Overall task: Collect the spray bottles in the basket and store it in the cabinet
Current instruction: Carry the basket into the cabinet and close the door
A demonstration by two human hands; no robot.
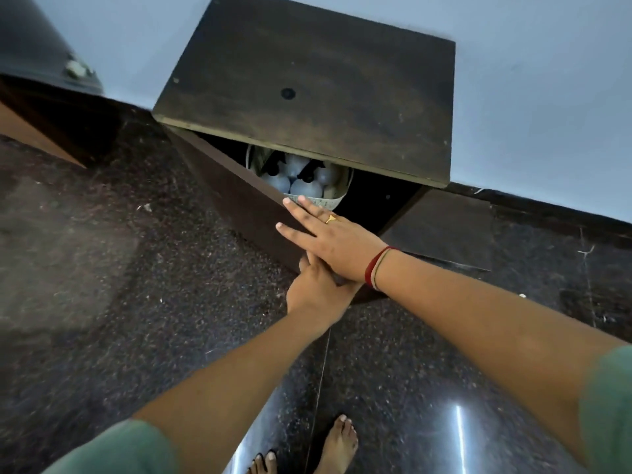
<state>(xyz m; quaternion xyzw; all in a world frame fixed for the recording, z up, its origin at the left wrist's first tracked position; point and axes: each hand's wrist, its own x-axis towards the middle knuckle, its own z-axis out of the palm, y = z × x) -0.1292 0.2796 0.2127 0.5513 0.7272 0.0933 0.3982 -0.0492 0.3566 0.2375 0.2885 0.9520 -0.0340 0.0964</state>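
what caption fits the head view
Both hands, right hand over left hand, press the cabinet door toward the basket of spray bottles.

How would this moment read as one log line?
basket: inside cabinet | spray bottles: in basket | right hand, left hand: flat on door, partly open
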